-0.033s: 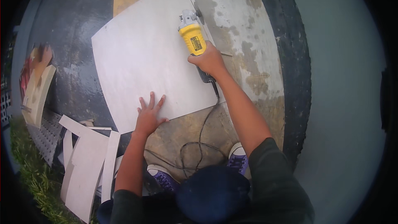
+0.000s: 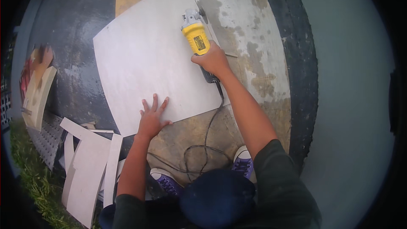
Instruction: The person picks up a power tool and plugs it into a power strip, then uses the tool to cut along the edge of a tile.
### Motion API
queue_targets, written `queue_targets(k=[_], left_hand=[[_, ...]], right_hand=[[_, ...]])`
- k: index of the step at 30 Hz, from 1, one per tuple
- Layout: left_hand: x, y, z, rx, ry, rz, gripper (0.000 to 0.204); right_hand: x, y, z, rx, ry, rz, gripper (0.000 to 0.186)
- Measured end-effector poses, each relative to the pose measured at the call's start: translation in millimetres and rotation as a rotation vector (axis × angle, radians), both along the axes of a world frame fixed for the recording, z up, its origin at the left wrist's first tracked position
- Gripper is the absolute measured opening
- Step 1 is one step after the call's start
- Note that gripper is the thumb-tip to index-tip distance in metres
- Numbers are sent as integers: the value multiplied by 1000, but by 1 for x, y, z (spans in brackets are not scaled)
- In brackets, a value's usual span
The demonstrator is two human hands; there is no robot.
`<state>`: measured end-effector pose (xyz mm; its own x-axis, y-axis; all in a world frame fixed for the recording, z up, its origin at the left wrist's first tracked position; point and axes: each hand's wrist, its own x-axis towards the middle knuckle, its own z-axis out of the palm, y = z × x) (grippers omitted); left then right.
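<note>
A large pale tile [image 2: 135, 55] lies flat on a stained board. My right hand [image 2: 212, 61] is wrapped around the body of a yellow and grey angle grinder [image 2: 196, 36]. The grinder's disc [image 2: 202, 12] is at the tile's right edge, beside a narrow strip along that side; whether it touches the tile I cannot tell. My left hand [image 2: 153, 118] rests flat with fingers spread on the tile's near edge. A black cord [image 2: 207, 131] runs from the grinder's rear toward my feet.
Cut tile pieces [image 2: 89, 169] are piled at the lower left, next to grass [image 2: 36, 182]. Wooden blocks [image 2: 41, 97] lie farther left. The stained board [image 2: 254, 38] extends under the tile. My purple shoes [image 2: 243, 165] stand close to the looped cord.
The grinder and my right hand have shifted very slightly left and away from me along the tile's edge. My left hand stays in place.
</note>
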<state>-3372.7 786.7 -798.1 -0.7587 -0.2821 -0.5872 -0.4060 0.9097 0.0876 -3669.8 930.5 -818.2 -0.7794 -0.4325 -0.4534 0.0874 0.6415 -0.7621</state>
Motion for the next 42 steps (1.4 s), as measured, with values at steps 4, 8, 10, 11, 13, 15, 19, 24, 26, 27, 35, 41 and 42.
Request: queue_targets(k=[4,8,10,11,13,15,19,24,26,27,35,41,42], left_hand=[[2,-2,-1,-4,-12,-9,109],[5,-3,0,3,10,-8,109],[4,-2,0,5,11,-10,109],[3,-2,0,0,4,-11,109],[3,-2,0,-3,-2,-10,109],[4,-2,-1,-4,7,-9,109],[4,-3,-1,8,11,-5,109],[4,-4,-2,15,7,4,109],[4,-3,-1,16,7,3,109],[3,-3,-1,17,8,4,109],[5,-3,-4,12,12,-3,108],[3,-1,-2,13,10,-3,107],[2,-1,-2,14,7,1,107]], right_hand=[[-9,-11,-3,7,1,17,75],[-14,-17,0,37,2,1,75],[-15,-16,0,29,-3,-7,75],[-15,-14,0,32,-1,-1,74],[-15,-14,0,39,2,6,74],[-15,-16,0,51,14,15,74],[-14,-17,-3,38,53,-10,67],[-15,-17,-6,28,57,-23,67],[-18,-17,-5,43,32,-6,72],[-19,-17,-5,58,6,12,76],[-23,-21,-10,35,-18,15,82],[-29,-25,-12,63,-31,30,84],[-29,-25,-13,73,-20,34,85]])
